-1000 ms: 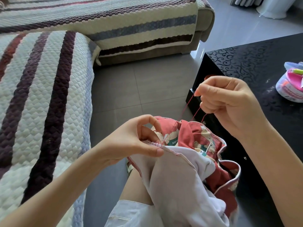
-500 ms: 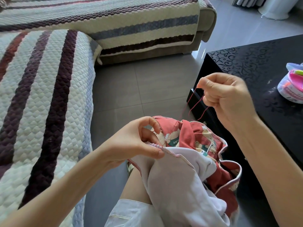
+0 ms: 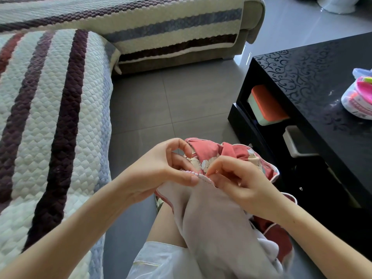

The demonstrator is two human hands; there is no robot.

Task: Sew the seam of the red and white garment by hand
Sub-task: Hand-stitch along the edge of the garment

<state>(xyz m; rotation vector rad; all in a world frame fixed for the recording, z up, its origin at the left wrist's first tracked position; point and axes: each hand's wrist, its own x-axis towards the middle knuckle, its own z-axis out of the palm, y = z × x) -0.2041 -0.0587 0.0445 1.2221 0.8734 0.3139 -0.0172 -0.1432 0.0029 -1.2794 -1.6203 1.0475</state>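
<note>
While the striped sofa (image 3: 50, 117) is filling the left side and the top, the grey floor (image 3: 171, 107) is showing in the middle; the black table (image 3: 322, 87) is standing on the right, well apart from the sofa; the garment (image 3: 221, 228) is lying over the person's lap, low in the middle, near the table's side; its pale inside is facing up, and its red part with white flowers is bunching up at the far end; a bare leg (image 3: 167, 224) is showing just beside it on the left; the left hand (image 3: 161, 170) is curling round the garment's top edge, thumb on the near side and fingers on the far side, pinching the cloth; the right hand (image 3: 239, 178) is just beside it, with thumb and first finger pressing together on the same edge; whether a needle is between them I cannot tell; an orange and green box (image 3: 265, 105) is sitting on a shelf under the table top; a small bag (image 3: 358, 97) with pink things is lying on the table at the right edge; the seam (image 3: 202, 177) is running as a thin pink and white line between the two hands.
</note>
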